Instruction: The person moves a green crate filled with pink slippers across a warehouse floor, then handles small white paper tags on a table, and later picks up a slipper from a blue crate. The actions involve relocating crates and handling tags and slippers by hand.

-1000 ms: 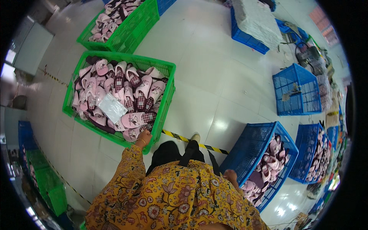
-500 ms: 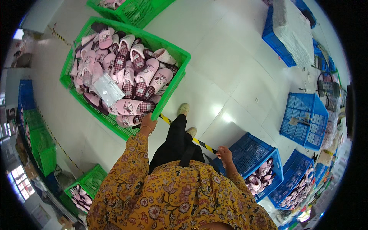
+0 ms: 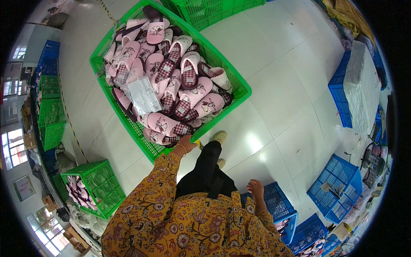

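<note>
- Slippers, pink with maroon checked insoles, heap inside the rectangular green mesh plastic crate.
- Left hand curls its fingers over that crate's near corner rim.
- Right hand hangs near the blue mesh plastic crate, fingers loosely bent.

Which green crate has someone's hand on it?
The large green crate with a white packet atop its pink slippers: the left hand grasps its near corner. No hand touches the other green crates.
</note>
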Motion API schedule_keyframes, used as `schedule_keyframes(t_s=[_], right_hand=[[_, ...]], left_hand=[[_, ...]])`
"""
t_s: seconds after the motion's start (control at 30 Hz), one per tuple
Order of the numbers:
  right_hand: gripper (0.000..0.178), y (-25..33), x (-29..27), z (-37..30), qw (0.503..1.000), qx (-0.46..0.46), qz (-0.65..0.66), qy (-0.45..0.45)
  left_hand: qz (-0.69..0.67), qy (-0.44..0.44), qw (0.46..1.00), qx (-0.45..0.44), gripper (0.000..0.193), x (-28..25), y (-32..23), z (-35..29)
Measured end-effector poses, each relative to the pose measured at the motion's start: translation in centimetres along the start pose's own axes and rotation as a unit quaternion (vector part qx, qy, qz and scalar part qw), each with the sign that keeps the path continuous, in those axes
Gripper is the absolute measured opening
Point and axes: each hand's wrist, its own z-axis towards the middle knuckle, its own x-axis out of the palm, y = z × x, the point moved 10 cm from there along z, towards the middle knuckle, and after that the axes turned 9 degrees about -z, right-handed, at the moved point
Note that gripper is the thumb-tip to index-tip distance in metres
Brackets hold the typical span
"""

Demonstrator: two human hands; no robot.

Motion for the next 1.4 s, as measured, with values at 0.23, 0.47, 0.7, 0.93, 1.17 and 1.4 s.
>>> schedule_keyframes(t_s=[0.23,0.47,0.7,0.93,1.17,1.4], right_hand=[[0.023,3.7,2.1,-1.4,0.996,-0.038,-0.084,0.021],[0.030,-1.7,-3.9,0.4,0.984,-0.072,-0.161,0.006],[0.020,-3.3,-8.0,1.5,0.987,-0.010,-0.158,0.004],[0.009,-15.3,-16.0,3.1,0.919,-0.097,-0.381,0.019],[0.035,-15.6,-19.7,-0.9,0.967,-0.029,-0.251,-0.039],[0.025,-5.0,-25.7,-3.8,0.983,0.125,-0.107,-0.078]], left_hand=[[0.067,-0.094,0.992,0.047,0.068,0.3,-2.2,2.3],[0.033,-0.029,0.999,-0.002,0.055,3.4,1.7,6.2],[0.045,-0.059,0.997,-0.028,0.043,1.9,2.7,5.3],[0.040,-0.080,0.995,-0.045,0.045,3.3,-2.9,5.2],[-0.098,-0.104,0.982,-0.122,0.029,3.7,1.6,6.6],[-0.092,-0.107,0.978,-0.157,0.038,3.5,0.1,4.7]])
